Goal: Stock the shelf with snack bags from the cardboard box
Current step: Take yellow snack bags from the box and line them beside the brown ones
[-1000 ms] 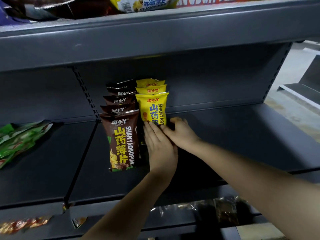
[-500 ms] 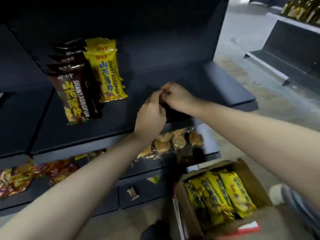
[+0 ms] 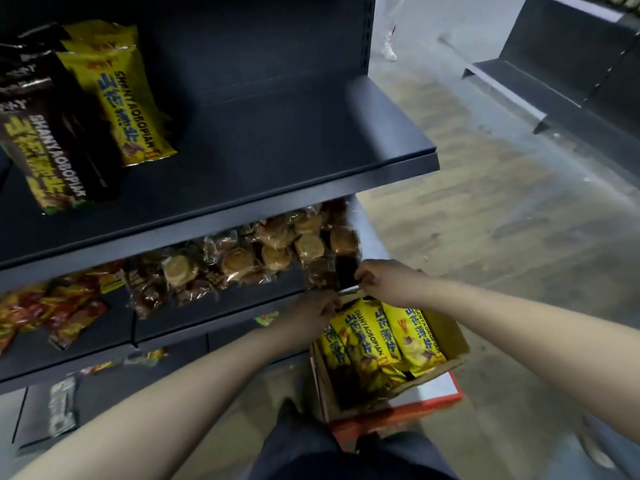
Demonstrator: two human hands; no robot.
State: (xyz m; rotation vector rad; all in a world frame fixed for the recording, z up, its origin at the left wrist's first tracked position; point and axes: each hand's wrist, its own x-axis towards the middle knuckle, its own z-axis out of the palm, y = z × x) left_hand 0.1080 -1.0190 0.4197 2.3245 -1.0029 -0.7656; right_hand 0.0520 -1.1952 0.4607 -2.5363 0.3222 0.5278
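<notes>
An open cardboard box [image 3: 453, 344] on the floor holds several yellow snack bags [image 3: 377, 344]. My hands meet just above its far edge. My right hand [image 3: 388, 282] pinches a small dark packet [image 3: 346, 271] with a pale sealed edge. My left hand [image 3: 311, 317] has curled fingers at the same packet's lower edge. On the dark shelf [image 3: 277, 157] above, yellow bags [image 3: 121, 98] stand in a row next to brown bags [image 3: 45, 150] at the left.
The shelf below carries clear packs of round cakes [image 3: 242, 261] and red-orange packets [image 3: 62, 313]. Another dark shelf unit [image 3: 554, 74] stands across the aisle. Someone's white shoe [image 3: 388, 51] shows at the far end. The right half of the upper shelf is bare.
My hands left the yellow row on the shelf and came down together to the box. The view tilted downward, bringing the box and the lower shelves into sight.
</notes>
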